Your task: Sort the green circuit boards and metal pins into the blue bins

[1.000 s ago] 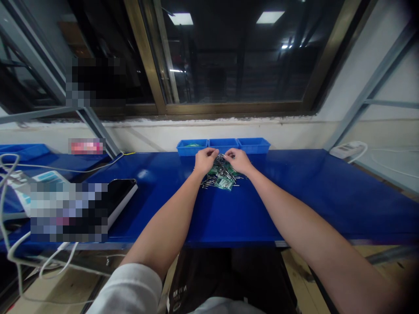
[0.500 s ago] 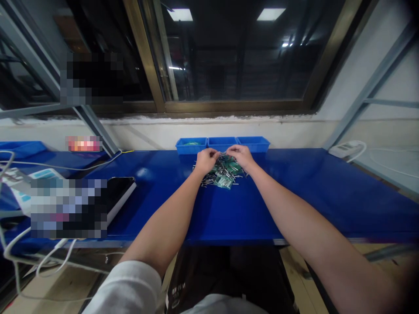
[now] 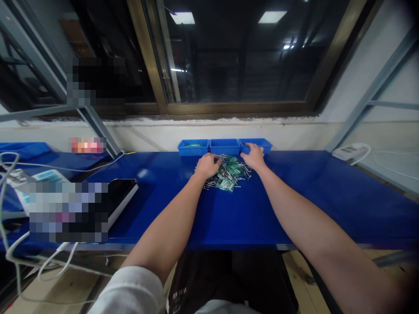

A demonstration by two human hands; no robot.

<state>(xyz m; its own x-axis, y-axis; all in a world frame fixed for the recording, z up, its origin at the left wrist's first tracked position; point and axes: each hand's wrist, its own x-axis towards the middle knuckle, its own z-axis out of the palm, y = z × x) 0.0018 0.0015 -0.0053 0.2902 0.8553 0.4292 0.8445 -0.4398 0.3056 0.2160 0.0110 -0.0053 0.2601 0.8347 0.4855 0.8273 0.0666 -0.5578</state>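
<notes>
A pile of thin metal screw-like pieces (image 3: 240, 176) lies on the blue table, mixed with small green-tinted plastic packets (image 3: 225, 184). At the pile's left edge is my left hand (image 3: 208, 165), its fingers curled together; whatever they hold is hidden. My right hand (image 3: 254, 157) hovers by the pile's right side, in front of the right blue bin (image 3: 266, 146). Its thumb and fingers are apart, and nothing shows between them. The middle blue bin (image 3: 225, 148) and the left blue bin (image 3: 193, 151), which has something green inside, stand behind the pile.
On the left of the blue table (image 3: 157, 209) a dark-screened device (image 3: 122, 192) lies beside white cables (image 3: 19, 257). A white power strip (image 3: 348, 151) sits at the back right. Grey metal posts (image 3: 98, 131) rise near the window wall.
My right hand has moved right, away from my left hand, towards the right bin, and its fingers have spread. My left hand stays at the pile's left side.
</notes>
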